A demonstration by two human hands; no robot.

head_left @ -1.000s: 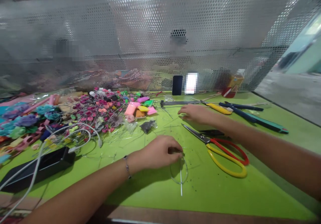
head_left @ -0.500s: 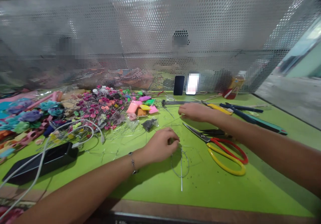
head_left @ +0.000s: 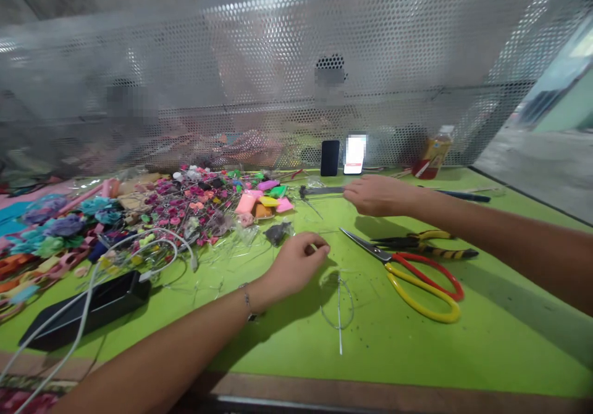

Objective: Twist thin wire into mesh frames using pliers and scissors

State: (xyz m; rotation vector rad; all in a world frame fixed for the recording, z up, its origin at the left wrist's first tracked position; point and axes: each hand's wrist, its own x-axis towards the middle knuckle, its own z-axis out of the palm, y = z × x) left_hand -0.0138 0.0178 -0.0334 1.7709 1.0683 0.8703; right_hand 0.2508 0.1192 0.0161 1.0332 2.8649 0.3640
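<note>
My left hand (head_left: 299, 264) hovers over the middle of the green tabletop, thumb and forefinger brought together in a pinch. Whatever is between those fingertips is too small to make out. Just right of it lies a thin wire loop (head_left: 353, 306) with a straight white-tipped stem down its middle. Farther back, my right hand (head_left: 373, 195) has its fingers bent together at the right end of a bundle of thin dark wires (head_left: 324, 190); its grip is hidden. Scissors (head_left: 424, 290) with red and yellow handles and black-and-yellow pliers (head_left: 435, 244) lie below my right forearm.
Several colourful craft flowers (head_left: 185, 201) and bright small packets (head_left: 264, 202) heap up at left. A black tray-like box (head_left: 88, 315) with a white cable (head_left: 83, 306) lies in front. Two phones (head_left: 330, 158) and a bottle (head_left: 434, 154) stand by the perforated metal panel (head_left: 269, 62).
My right hand has shifted right along the wire bundle, and its forearm has risen, uncovering the pliers. My left hand has drawn slightly away from the wire loop.
</note>
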